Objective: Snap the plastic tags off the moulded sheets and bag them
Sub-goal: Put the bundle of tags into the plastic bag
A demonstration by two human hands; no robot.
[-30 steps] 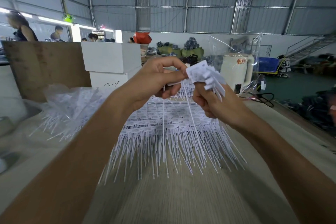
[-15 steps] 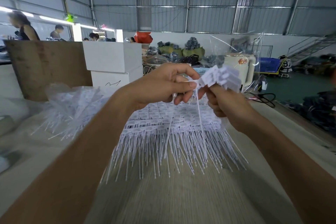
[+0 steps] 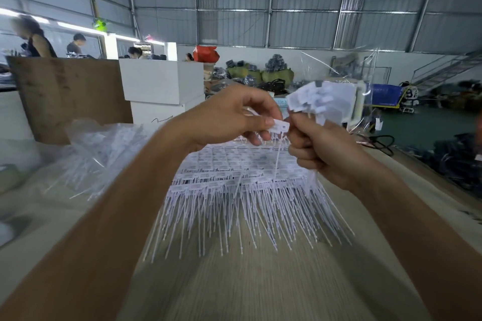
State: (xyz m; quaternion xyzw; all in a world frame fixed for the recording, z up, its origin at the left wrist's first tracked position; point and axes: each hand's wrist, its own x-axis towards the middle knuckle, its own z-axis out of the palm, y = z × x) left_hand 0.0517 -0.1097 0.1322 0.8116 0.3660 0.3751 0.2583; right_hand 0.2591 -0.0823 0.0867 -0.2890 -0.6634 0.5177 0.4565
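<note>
A stack of white moulded tag sheets [image 3: 234, 172] lies on the table in front of me, its thin tails fanning towards me. My left hand [image 3: 234, 114] pinches one white tag [image 3: 280, 128] by its flat head, the tail hanging down over the stack. My right hand [image 3: 320, 148] grips a bunch of loose tags [image 3: 313, 99], their heads sticking up above the fist and their tails trailing below. The two hands almost touch above the stack. A clear plastic bag [image 3: 104, 146] with tags inside lies to the left on the table.
White boxes [image 3: 161, 88] and a brown board [image 3: 67, 96] stand behind the bag. A clear bag [image 3: 365, 81] stands upright at the back right. The table's right edge [image 3: 427, 174] runs diagonally. People work in the far left background.
My left hand has pulled a single tag away from the bunch and now holds it just left of the right fist. The right hand's bunch has risen and shifted right.
</note>
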